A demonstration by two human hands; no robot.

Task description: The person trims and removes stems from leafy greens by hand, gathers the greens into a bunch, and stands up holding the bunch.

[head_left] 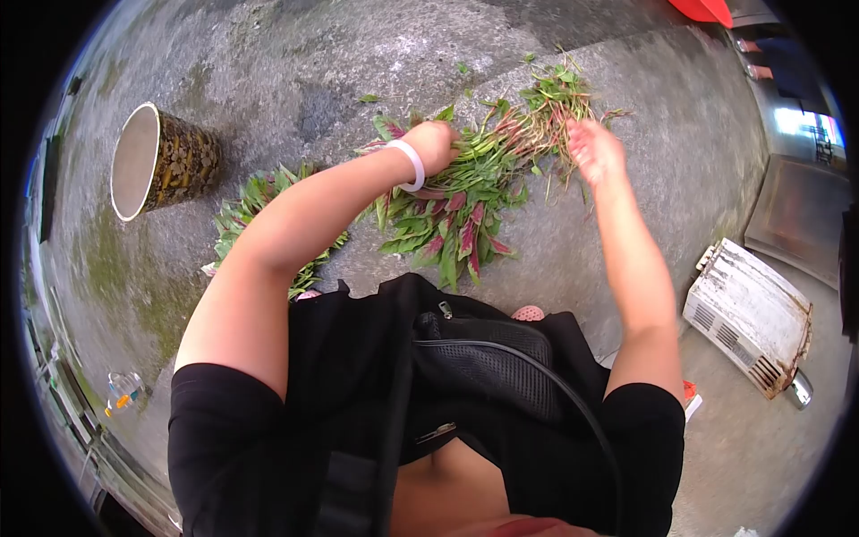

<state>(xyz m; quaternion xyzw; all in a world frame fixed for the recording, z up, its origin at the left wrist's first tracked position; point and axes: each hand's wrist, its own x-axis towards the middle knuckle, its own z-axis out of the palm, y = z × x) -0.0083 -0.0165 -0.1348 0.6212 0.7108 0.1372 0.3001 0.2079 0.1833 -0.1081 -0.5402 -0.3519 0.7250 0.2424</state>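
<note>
A heap of amaranth (461, 228), green leaves with dark red centres, lies on the concrete in front of me. My left hand (433, 149), with a pale bangle (413, 166) on its wrist, is closed round amaranth stems at the heap's upper edge; its fingertips are mostly hidden. To the right, my right hand (598, 154) has its fingers bent together at the pinkish root ends (550, 121) and grips some of them. Behind my left forearm, a second pile of amaranth (259, 192) is partly covered.
A patterned bin (188, 166) lies tilted at the left. At the right are a rusty white metal box (750, 313) and a dark panel (801, 215). A clear plastic bottle (125, 390) is at lower left, and something red (702, 9) is at the top edge.
</note>
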